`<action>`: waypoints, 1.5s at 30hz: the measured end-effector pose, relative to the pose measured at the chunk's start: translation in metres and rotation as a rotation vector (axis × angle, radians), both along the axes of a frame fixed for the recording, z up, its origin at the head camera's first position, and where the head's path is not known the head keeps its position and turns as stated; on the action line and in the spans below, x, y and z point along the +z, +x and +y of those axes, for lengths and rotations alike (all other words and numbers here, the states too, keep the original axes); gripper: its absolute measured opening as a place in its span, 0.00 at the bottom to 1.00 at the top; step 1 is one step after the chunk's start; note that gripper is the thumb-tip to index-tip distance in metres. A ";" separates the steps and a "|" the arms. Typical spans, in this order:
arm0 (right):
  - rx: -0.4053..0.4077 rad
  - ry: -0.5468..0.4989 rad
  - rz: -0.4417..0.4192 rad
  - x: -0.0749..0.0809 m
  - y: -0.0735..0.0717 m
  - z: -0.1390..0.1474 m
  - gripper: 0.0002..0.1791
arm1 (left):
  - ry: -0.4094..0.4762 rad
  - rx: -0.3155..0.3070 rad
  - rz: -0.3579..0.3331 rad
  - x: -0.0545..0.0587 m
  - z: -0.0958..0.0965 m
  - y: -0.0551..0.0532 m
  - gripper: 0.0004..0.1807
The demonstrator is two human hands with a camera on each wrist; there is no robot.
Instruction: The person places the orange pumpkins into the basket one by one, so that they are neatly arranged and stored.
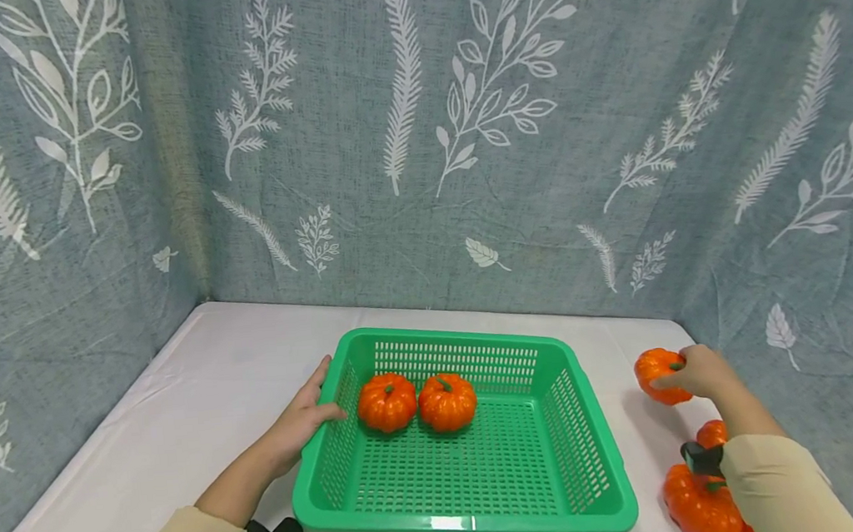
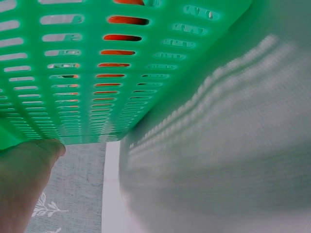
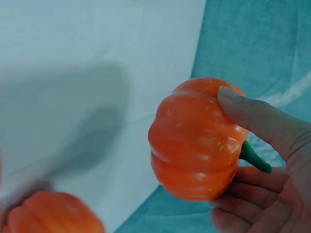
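A green plastic basket (image 1: pixel 451 481) with slotted walls stands on the table. My left hand (image 1: pixel 300 426) grips its left rim, thumb over the inner side and fingers along the outside. Two toy pumpkins, one (image 1: pixel 387 406) beside the other (image 1: pixel 447 405), sit in the basket's back left part. Off to the right, my right hand (image 1: pixel 708 373) holds another orange toy pumpkin (image 1: pixel 653 375) above the table. In the right wrist view the thumb lies on this pumpkin (image 3: pixel 194 141) and the fingers are under it, with its green stem turned toward the palm.
More toy pumpkins (image 1: pixel 697 505) lie at the table's right edge, partly hidden under my right forearm. A white cloth covers the table (image 1: pixel 252 346). Blue-grey curtains (image 1: pixel 356 138) with white leaf prints hang behind it and at both sides.
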State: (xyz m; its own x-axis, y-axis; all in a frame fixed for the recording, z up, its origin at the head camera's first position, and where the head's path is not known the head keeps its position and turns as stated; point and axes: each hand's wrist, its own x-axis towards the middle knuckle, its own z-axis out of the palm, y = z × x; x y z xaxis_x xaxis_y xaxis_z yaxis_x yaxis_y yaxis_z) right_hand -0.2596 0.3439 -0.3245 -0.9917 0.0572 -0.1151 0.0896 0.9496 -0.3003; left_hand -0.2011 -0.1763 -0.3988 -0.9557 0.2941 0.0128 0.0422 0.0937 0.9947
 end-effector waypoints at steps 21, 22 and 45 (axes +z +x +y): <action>0.125 0.034 0.061 0.036 0.002 -0.054 0.44 | 0.028 -0.017 -0.009 -0.002 -0.001 0.000 0.51; 0.133 0.035 0.064 0.037 0.002 -0.055 0.44 | 0.027 -0.017 -0.010 -0.002 -0.002 0.000 0.51; 0.312 -0.028 0.146 0.060 0.010 -0.103 0.42 | 0.024 -0.007 -0.013 -0.001 -0.002 0.000 0.51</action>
